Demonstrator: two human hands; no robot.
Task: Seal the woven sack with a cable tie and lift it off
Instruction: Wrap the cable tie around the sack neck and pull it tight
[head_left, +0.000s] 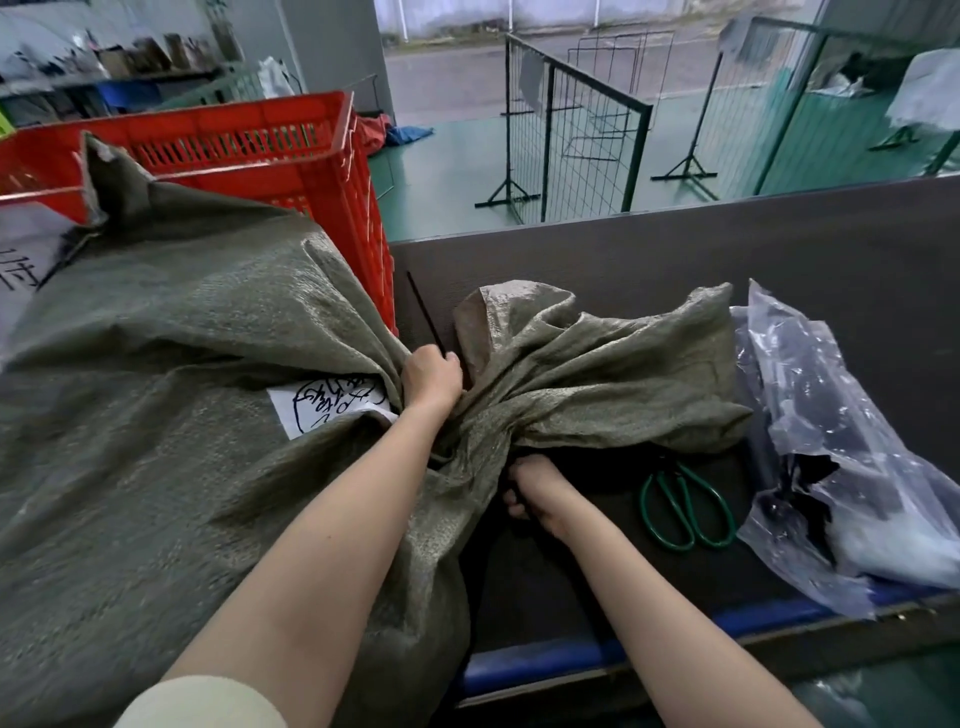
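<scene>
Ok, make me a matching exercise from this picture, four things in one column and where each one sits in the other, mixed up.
Things:
1. cable tie
2. scissors
3. red crate
4. plastic bag

Places:
A. far right of the table
B. behind the woven sack
C. in the left hand
D. on the table beside the right hand

Pairs: 1-C, 2-D, 3-B, 4-A

There is just the one camera, worn on the person's head, looking forward and steeply down over both bare forearms. It sits close above the tabletop (675, 249), so the near work fills the lower frame, while its wide angle catches the green floor (457, 156) and wire fencing (571, 130) beyond.
</scene>
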